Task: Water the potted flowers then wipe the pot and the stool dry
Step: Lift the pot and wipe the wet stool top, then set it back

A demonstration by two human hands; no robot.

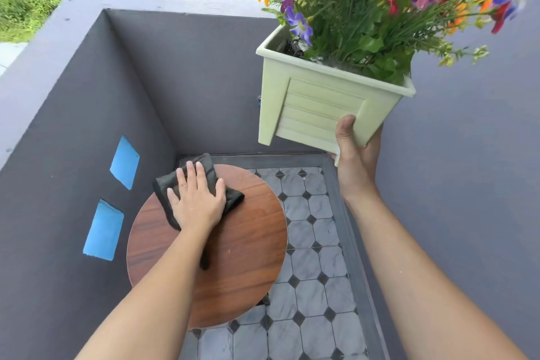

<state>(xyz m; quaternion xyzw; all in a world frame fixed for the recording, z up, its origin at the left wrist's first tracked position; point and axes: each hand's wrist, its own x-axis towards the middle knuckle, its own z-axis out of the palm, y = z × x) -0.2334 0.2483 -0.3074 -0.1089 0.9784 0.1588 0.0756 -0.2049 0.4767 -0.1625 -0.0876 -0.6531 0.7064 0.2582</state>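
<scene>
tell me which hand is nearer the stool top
Left. The left hand lies flat on the cloth on the stool top; the right hand is up and to the right, holding the flower pot in the air.

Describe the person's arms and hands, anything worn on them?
Both arms are bare as far up as the view shows: no sleeves come into frame. The left hand and right hand wear no gloves, and no rings, watch or bracelets show. The left hand's fingernails look short and unpainted.

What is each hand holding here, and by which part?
The right hand holds the flower pot aloft by its bottom corner. The left hand lies flat, pressing the dark cloth onto the stool.
</scene>
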